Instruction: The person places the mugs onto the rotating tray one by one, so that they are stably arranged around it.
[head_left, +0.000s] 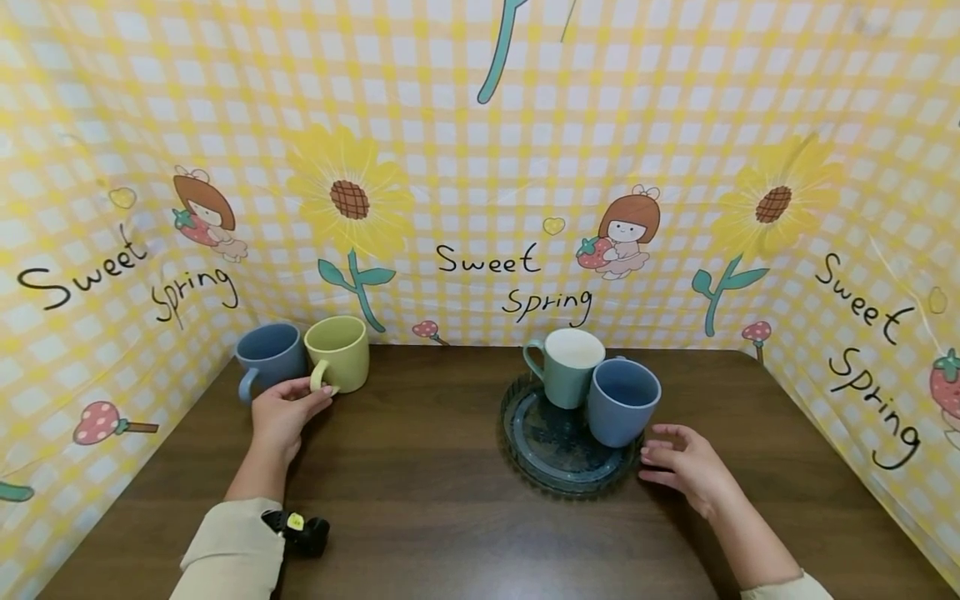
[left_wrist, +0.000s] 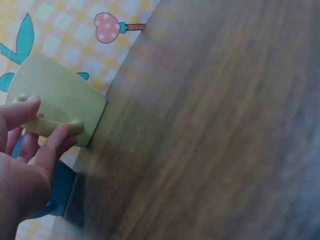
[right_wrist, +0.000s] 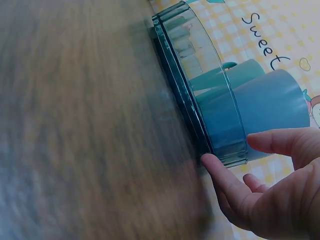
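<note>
In the head view, my left hand [head_left: 283, 417] is at the handle of a yellow-green mug [head_left: 347, 354]. The left wrist view has thumb and fingers pinching that handle [left_wrist: 50, 126], with the mug upright on the table. Just left of it stands a blue mug [head_left: 272, 354], partly hidden by the hand. My right hand [head_left: 693, 468] is beside a round, clear dark-teal tray [head_left: 525, 450], fingers loosely extended. Its fingertips [right_wrist: 209, 161] touch or nearly touch the tray's side. Inside the tray stand a green mug [head_left: 566, 375], whitish inside, and a blue-grey mug [head_left: 622, 408].
The brown wooden table [head_left: 435, 467] meets a yellow checked cloth [head_left: 465, 183] at the back and both sides. On the left forearm a black strapped device [head_left: 300, 532] sits over the sleeve.
</note>
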